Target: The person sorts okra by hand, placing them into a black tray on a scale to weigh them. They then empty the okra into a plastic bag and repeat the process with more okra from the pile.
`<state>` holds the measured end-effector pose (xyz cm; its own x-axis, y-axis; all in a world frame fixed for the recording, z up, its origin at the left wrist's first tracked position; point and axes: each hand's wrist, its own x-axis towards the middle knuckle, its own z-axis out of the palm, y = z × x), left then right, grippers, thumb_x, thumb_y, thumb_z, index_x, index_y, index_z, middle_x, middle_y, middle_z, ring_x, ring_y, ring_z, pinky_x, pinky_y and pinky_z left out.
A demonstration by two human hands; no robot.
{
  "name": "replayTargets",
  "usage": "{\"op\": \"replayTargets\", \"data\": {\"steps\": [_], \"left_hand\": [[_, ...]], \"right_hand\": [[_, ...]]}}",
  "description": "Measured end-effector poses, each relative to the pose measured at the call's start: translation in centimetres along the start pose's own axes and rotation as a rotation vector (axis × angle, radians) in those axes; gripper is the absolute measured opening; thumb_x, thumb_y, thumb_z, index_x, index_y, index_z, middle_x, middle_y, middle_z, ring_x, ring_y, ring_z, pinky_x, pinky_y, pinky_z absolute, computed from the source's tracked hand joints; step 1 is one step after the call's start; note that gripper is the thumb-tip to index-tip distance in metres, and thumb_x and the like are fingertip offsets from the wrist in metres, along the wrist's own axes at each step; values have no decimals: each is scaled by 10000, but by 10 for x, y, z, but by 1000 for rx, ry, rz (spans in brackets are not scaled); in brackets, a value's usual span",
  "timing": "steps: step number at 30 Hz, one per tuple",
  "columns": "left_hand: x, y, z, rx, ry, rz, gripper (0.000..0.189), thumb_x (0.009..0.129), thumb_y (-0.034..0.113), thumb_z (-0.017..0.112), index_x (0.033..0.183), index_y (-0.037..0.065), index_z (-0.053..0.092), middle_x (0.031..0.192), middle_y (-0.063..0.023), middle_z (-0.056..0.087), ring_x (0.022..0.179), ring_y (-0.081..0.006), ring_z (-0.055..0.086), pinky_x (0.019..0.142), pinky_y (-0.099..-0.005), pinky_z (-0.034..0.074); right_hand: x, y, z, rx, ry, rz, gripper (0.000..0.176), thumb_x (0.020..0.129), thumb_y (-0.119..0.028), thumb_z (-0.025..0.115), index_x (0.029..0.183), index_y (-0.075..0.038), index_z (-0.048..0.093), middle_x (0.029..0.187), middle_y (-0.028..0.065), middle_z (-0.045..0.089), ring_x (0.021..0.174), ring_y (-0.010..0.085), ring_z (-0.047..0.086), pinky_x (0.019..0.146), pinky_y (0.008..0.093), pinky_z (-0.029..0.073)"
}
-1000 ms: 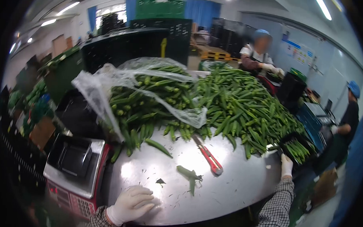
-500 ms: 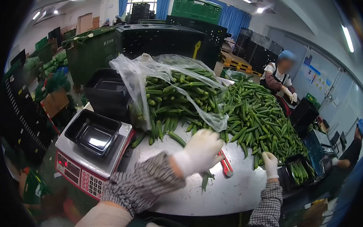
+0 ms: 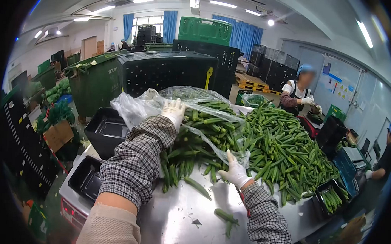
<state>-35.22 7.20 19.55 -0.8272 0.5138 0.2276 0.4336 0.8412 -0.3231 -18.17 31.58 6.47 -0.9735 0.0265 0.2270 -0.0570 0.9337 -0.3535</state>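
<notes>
A clear plastic bag (image 3: 133, 111) lies partly over a large heap of okra (image 3: 285, 146) on the metal table. Gloved in white, my left hand (image 3: 173, 113) reaches across and rests on the bag's upper left part, fingers slightly spread. My right hand (image 3: 236, 170), also gloved, is at the bag's lower edge with its thumb and forefinger apart. Loose okra pods (image 3: 197, 187) lie in front of the heap. Part of a red-handled tool shows beside my right wrist, mostly hidden by the sleeve.
At left, a scale (image 3: 74, 212) carries a black tray (image 3: 83, 178), partly behind my left sleeve. More black trays (image 3: 102, 138) stand behind it. A tray of okra (image 3: 330, 197) sits at the table's right edge. Across the table, a co-worker (image 3: 300, 91) handles something.
Both hands have moved forward to the plastic bag, the left from above the table's middle, the right from the heap's front edge. The view has shifted, and my left sleeve now covers part of the scale.
</notes>
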Motion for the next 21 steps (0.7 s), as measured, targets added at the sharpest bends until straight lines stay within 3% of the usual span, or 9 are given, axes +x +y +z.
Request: {"op": "replayTargets", "data": {"steps": [1,4,5,6,8,9,12,18,21], "left_hand": [[7,-5,-2,-6,-52,-17,1079,536,347,782,1387,35,196,1415,-228,244,1313,-345,264,1079,-473,178],[28,-17,-8,-103,-228,-100,1126,524,350,796,1399,36,161,1420,-215,241,1275,-340,336,1054,-438,264],[34,-24,-5,-143,-229,-127,1140,528,330,807,1398,19,139,1353,-202,369,1198,-312,445,965,-382,395],[47,-34,0,-243,-288,-94,946,564,299,809,1327,-12,343,1182,-181,551,1071,-288,554,855,-347,473],[57,-40,-9,-291,-450,-51,661,600,274,804,1138,-24,563,1006,-172,640,963,-285,609,812,-351,483],[52,-37,-16,-287,-363,-90,492,616,267,799,991,-15,650,966,-163,656,916,-280,627,785,-354,486],[71,-45,-13,-359,-220,-39,484,613,259,799,968,-27,638,906,-139,666,840,-260,640,729,-361,499],[75,-73,-50,-834,-144,-151,470,712,352,726,985,-22,644,831,-103,639,733,-187,586,655,-317,460],[73,-79,-59,-858,-162,-86,467,745,353,694,1002,-33,638,864,-109,635,755,-182,578,662,-304,455]], "right_hand": [[8,-2,1,-59,-156,82,971,717,-366,672,1432,-76,82,1280,246,436,1055,367,540,887,395,447],[30,15,-9,-302,-421,148,406,767,-273,587,1114,-63,591,970,164,637,888,317,621,803,365,488],[36,29,-17,-328,-257,159,265,768,-232,572,969,-68,629,927,153,645,851,310,628,772,365,497],[45,45,-29,-357,-91,164,171,770,-191,556,824,-73,667,884,142,653,813,304,635,742,365,506],[60,58,-75,-212,336,187,137,795,-140,540,798,-51,644,848,162,635,754,305,623,727,384,507],[74,68,-94,-194,511,199,148,814,-137,526,822,-39,637,856,182,626,785,318,615,752,390,496],[110,76,-153,-84,849,76,180,824,-131,517,916,-22,626,883,199,620,842,365,594,776,400,466],[166,46,-201,71,1141,-11,228,788,-145,558,957,-11,631,920,180,626,873,323,593,807,375,455],[179,31,-202,-111,1086,-10,315,767,-168,603,1025,12,608,995,194,595,959,315,565,857,372,445]]}}
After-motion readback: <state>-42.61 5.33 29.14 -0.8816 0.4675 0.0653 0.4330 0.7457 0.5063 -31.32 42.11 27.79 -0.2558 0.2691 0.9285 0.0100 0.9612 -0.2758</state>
